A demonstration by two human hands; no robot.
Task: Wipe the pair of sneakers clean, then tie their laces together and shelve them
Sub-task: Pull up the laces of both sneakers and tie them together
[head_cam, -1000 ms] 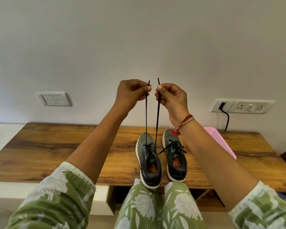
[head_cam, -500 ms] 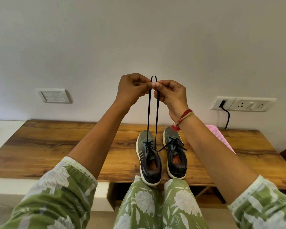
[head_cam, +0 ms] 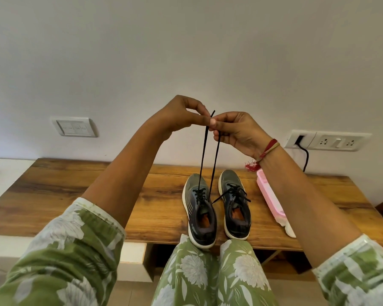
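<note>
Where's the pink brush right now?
The pink brush lies on the wooden table, just right of the right sneaker, below the wall socket.

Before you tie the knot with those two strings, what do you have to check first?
1. Both hands grip a lace: left hand and right hand pinch the laces up high. Ok.
2. Ends brought together: the fingers meet at the top. Ok.
3. One lace from each sneaker: one rises from the left sneaker; the other's start is unclear. Cannot tell.
4. Sneakers steady: both rest flat on the wooden bench, right sneaker beside the left. Ok.
5. Knot made: none visible. Not ok.
6. Sneakers wiped clean: cannot tell.
</note>
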